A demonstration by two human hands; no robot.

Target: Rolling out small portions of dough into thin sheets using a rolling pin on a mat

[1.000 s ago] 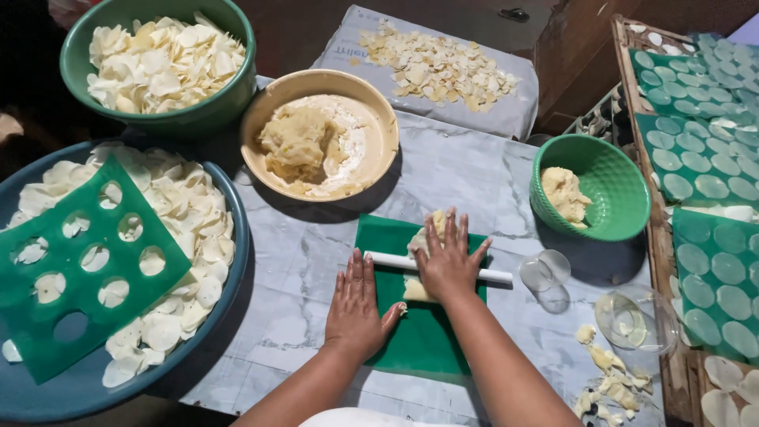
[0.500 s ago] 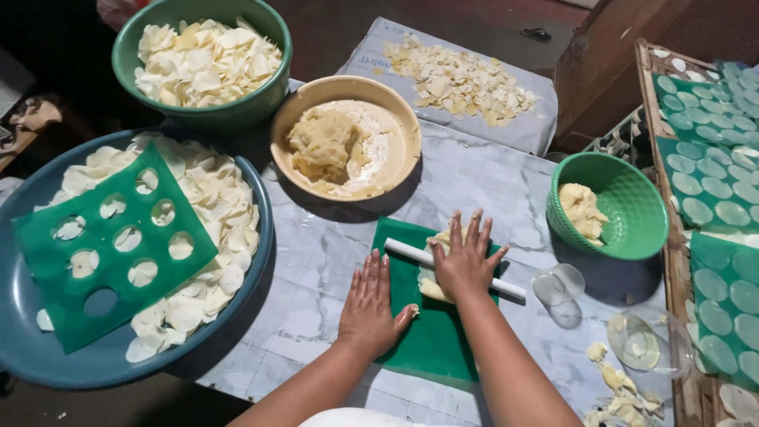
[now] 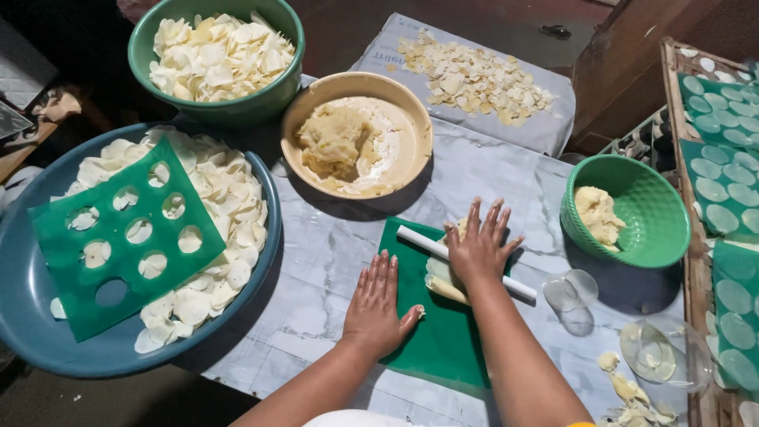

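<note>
Fingers spread wide on the right hand [image 3: 480, 251], palm flat on top of a thin white rolling pin [image 3: 465, 262] that lies slanted across the green mat [image 3: 439, 332] at lower centre of the frame. Under the pin there's a flattened piece of pale dough [image 3: 441, 278], peeking out on both sides of that hand. The left hand [image 3: 378, 304] sits just to the left, fingers straight and held close together, palm down, thumb tip on the mat's edge while the rest rests on the bench [image 3: 332, 253]. Neither hand grips anything; both simply press flat.

The bench itself is grey marbled stone. Directly above the mat, a tan bowl [image 3: 399, 170] holds a lump of dough with flour around it. Upper left, a green bowl [image 3: 273, 95] is heaped with thin pale discs. Far left, a big blue basin [image 3: 47, 348] carries more discs with a green sheet punched with round holes [image 3: 126, 237] laid over them. At right, a green basket bowl [image 3: 656, 229] holds another dough lump, and a clear round cutter [image 3: 571, 289] lies just beside the pin's end. Top centre, scraps of dough [image 3: 474, 79] are scattered on a grey sheet. Along the right edge, a wooden tray [image 3: 676, 95] carries green mats dotted with discs. The surroundings are dark.
</note>
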